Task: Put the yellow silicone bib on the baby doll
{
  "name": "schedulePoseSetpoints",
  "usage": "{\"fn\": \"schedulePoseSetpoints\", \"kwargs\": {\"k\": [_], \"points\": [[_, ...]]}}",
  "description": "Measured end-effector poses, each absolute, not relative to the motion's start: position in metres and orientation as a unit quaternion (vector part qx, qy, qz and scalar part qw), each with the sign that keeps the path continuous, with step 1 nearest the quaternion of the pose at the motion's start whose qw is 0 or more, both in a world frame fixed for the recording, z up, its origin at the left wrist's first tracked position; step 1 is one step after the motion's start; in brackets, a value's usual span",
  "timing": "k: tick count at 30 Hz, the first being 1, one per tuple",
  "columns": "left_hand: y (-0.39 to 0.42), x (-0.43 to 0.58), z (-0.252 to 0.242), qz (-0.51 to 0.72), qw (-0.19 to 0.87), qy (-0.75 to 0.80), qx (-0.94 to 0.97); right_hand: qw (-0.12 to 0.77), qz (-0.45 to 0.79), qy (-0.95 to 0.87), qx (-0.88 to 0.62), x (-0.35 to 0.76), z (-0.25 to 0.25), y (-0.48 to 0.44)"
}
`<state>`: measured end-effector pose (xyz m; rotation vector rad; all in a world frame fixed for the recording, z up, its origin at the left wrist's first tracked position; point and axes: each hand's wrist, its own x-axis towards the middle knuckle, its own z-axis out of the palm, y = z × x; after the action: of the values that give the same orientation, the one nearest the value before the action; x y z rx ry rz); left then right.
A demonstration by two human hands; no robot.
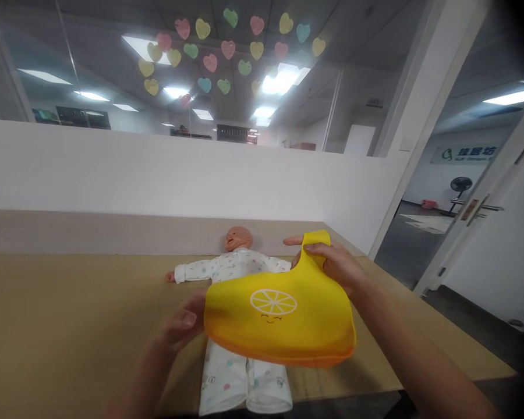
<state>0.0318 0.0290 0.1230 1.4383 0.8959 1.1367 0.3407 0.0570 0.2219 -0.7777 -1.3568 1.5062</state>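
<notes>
A yellow baby bib (283, 326) with a white citrus slice, a small smiling face and an orange lower edge hangs above the table. My right hand (338, 265) is closed on its upper strap, with one finger stretched out to the left past it. At the bib's left edge is my left hand (186, 320), slightly blurred. Its thumb shows, but the fingers pass behind the cloth, so I cannot tell whether they grip it. Behind the bib a baby doll (239, 238) in a white patterned outfit lies on its back, its middle hidden.
The tan table (78, 326) reaches a low white wall (157, 174) topped by glass with heart-shaped notes (228, 50). To the right, past the table's edge, stands an open door (489, 250) with a lever handle. Beyond it are a black fan (461, 185) and a red container (428, 204).
</notes>
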Motion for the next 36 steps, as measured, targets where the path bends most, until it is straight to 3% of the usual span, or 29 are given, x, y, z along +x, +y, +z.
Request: {"fn": "schedulePoseSetpoints", "kwargs": {"k": [10,20,28,36], "points": [[0.067,0.051,0.165,0.521,0.603,0.373,0.475,0.415,0.578,-0.640,-0.291,0.322,0.226,0.089],[0.125,0.040,0.196,0.584,0.509,0.405,0.485,0.518,0.497,-0.601,-0.352,0.296,0.242,0.168],[0.210,0.027,0.161,0.585,0.469,0.489,0.445,0.537,0.498,-0.551,-0.400,0.268,0.205,0.252],[0.265,0.015,0.113,0.531,0.430,0.590,0.431,0.524,0.429,-0.568,-0.468,0.244,0.131,0.331]]}}
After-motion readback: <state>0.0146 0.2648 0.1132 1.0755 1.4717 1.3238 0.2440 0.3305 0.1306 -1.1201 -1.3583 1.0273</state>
